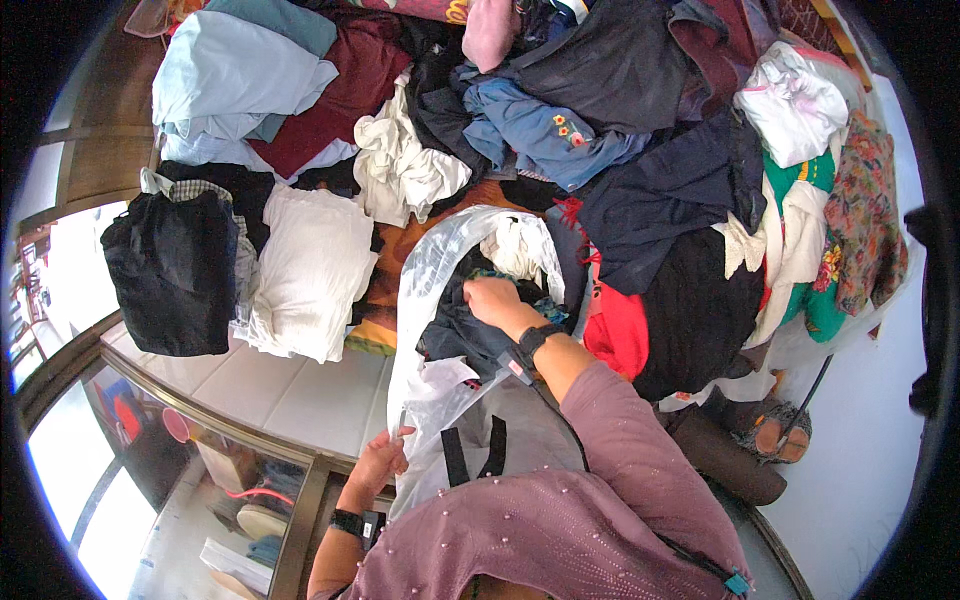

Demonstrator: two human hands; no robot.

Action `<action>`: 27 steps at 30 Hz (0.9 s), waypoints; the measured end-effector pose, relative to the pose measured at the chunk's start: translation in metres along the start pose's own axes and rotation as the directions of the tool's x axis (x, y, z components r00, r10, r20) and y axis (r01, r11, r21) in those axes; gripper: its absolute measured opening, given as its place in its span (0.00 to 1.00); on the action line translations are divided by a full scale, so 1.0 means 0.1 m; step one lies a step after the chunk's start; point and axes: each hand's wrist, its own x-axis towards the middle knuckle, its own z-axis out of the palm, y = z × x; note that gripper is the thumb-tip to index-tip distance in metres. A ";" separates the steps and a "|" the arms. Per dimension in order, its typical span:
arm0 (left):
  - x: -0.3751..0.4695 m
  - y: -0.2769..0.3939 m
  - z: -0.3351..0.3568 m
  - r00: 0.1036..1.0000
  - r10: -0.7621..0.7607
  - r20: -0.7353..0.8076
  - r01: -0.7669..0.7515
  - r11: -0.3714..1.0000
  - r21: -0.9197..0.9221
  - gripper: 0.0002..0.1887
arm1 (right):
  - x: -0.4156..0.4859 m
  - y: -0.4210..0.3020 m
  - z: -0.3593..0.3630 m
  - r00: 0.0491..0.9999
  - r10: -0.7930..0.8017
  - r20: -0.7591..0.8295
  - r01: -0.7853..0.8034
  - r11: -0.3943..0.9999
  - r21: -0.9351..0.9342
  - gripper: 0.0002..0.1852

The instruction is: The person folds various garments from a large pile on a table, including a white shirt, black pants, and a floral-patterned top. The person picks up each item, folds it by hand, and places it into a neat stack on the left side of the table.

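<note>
A large translucent plastic bag (420, 300) stands open in front of me, holding dark clothes (457, 330) and a cream cloth (517, 244). My left hand (382, 457) pinches the bag's near left edge. My right hand (495, 300) reaches inside, on the dark clothes; its fingertips are partly hidden, so I cannot tell whether it grips any. Left of the bag lie a folded white garment (315, 270) and a folded black garment (172, 277). Against the bag's right side rests a red cloth (619, 330), beside a black garment (690, 322).
Heaped clothes fill the far side, among them a light blue garment (232, 67), an embroidered blue denim garment (540, 127) and a floral cloth (862, 217). A metal-framed glass window (210, 420) is at lower left. A brown roll (727, 457) lies at lower right.
</note>
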 end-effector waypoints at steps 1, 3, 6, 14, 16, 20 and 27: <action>0.00 0.00 0.01 1.000 -0.001 -0.010 0.002 1.000 0.025 0.16 | 0.10 -0.03 -0.05 1.000 0.020 -0.012 -0.021 0.998 -0.062 0.04; 0.00 -0.01 0.04 1.000 -0.017 -0.018 0.018 0.998 0.064 0.16 | 0.27 -0.13 -0.12 0.864 -0.299 -0.405 0.285 0.954 -0.096 0.05; 0.01 -0.02 0.09 0.998 -0.054 0.017 0.052 0.993 0.102 0.17 | 0.52 -0.30 -0.21 0.899 -0.322 -0.298 0.253 0.935 -0.248 0.13; -0.05 0.01 0.04 1.000 0.026 0.013 -0.026 1.000 -0.012 0.16 | 0.54 -0.20 -0.26 0.805 -0.593 -0.009 0.584 0.795 -0.163 0.15; -0.04 0.01 0.06 0.999 0.001 0.047 -0.006 0.994 0.105 0.16 | 0.50 -0.22 -0.23 0.807 -0.590 -0.026 0.563 0.782 -0.267 0.14; -0.03 0.00 0.15 0.995 0.003 0.104 -0.026 0.973 0.229 0.15 | 0.81 -0.31 -0.34 0.868 -0.480 -0.131 0.372 0.801 -0.470 0.07; -0.15 0.19 0.14 0.995 0.096 0.032 -0.097 0.994 0.043 0.13 | 0.75 0.95 -0.85 0.809 0.107 -0.578 -0.223 0.966 -0.133 0.08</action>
